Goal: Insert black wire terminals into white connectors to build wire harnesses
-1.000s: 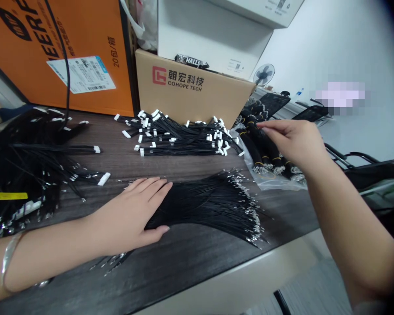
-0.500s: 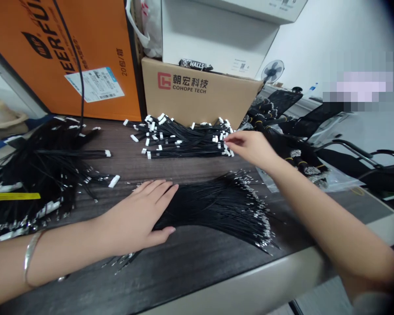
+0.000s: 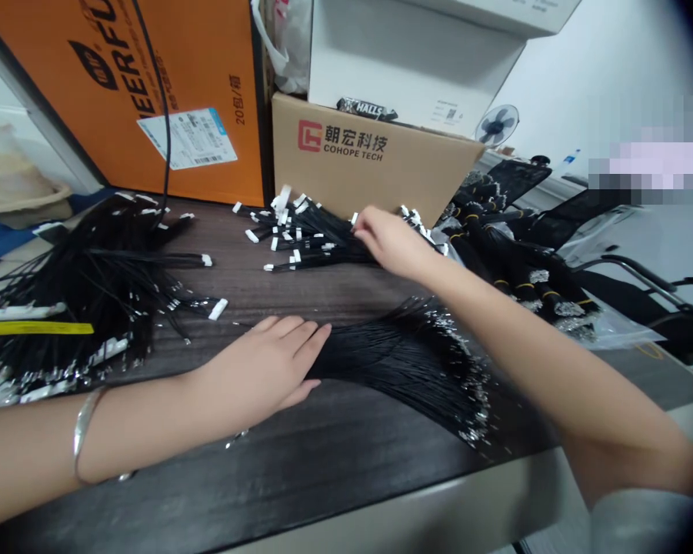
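Shifted left onto the white-connector wires (image 3: 305, 240), right hand (image 3: 389, 242) curled among them, grip unclear; left hand (image 3: 254, 365) open, flat on the black wire bundle (image 3: 404, 369) on the counter (image 3: 300, 477), apparently pinning it steady.

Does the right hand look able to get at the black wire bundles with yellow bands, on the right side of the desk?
Probably yes. The right hand sits on the wires with white connectors, close to the bundles, and nothing appears to stand between them.
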Demonstrator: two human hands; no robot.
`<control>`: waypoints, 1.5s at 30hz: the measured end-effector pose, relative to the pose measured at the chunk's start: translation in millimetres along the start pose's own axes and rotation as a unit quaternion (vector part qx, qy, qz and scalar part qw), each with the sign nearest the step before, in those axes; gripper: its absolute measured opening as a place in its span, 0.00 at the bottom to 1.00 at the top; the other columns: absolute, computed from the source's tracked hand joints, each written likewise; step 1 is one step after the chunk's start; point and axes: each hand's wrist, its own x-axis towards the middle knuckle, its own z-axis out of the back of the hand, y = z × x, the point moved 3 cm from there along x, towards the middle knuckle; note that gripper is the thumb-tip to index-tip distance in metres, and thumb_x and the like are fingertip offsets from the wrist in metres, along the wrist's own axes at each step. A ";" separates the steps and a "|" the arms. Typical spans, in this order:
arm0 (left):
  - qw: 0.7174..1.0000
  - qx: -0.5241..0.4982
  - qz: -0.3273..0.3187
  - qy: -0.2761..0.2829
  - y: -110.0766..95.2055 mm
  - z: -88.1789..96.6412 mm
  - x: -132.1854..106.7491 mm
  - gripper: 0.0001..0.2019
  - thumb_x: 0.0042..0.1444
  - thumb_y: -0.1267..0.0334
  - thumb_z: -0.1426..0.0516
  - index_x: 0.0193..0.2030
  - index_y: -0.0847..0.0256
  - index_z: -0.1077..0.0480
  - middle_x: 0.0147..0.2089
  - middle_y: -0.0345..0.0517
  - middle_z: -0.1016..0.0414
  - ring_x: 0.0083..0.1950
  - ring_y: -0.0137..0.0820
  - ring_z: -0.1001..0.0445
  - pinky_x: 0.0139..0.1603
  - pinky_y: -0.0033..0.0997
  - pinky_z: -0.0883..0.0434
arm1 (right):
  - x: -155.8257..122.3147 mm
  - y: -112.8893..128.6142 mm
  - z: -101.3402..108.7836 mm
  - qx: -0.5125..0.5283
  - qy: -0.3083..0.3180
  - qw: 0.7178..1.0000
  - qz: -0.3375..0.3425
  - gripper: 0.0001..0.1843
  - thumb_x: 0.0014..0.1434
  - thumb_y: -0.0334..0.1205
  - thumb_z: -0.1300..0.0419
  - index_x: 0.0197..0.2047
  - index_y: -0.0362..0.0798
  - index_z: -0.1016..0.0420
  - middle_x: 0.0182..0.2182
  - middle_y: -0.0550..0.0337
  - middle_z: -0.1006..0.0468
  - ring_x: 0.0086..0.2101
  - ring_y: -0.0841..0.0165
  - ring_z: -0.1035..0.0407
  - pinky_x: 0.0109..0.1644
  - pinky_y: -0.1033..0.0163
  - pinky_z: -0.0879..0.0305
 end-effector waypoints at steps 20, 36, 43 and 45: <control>0.995 -0.016 0.090 -0.045 67.9 -8.2 29.0 0.36 0.61 0.50 0.47 0.66 0.80 0.44 0.67 0.70 0.43 0.69 0.56 0.48 0.67 0.55 0.49 | -118.4 48.8 81.4 0.164 -0.062 0.978 -0.110 0.06 0.60 0.32 0.47 0.31 0.47 0.37 0.21 0.64 0.35 0.20 0.75 0.41 0.22 0.68 0.47; 0.478 -0.781 0.361 0.178 -23.5 5.1 -32.9 0.17 0.59 0.51 0.43 0.31 0.66 0.33 0.25 0.40 0.29 0.23 0.22 0.33 0.22 0.20 0.37 | -183.5 67.4 0.0 -0.050 0.035 0.991 0.116 0.05 0.63 0.29 0.50 0.42 0.43 0.35 0.35 0.53 0.26 0.34 0.68 0.28 0.37 0.64 0.30; 0.470 -0.792 0.331 0.205 -23.4 -0.5 -49.8 0.20 0.61 0.49 0.45 0.30 0.65 0.31 0.24 0.42 0.26 0.21 0.22 0.30 0.22 0.21 0.34 | -95.5 104.3 -10.8 0.046 0.074 0.985 0.148 0.08 0.64 0.30 0.47 0.38 0.39 0.27 0.39 0.51 0.29 0.39 0.68 0.34 0.45 0.63 0.34; 0.413 -0.825 0.330 0.200 -21.4 -2.8 -48.1 0.15 0.61 0.53 0.43 0.31 0.65 0.31 0.27 0.44 0.24 0.23 0.24 0.28 0.23 0.21 0.33 | -68.3 112.9 -21.7 0.059 0.102 0.983 0.140 0.08 0.62 0.30 0.45 0.37 0.40 0.25 0.37 0.53 0.29 0.36 0.69 0.34 0.40 0.63 0.35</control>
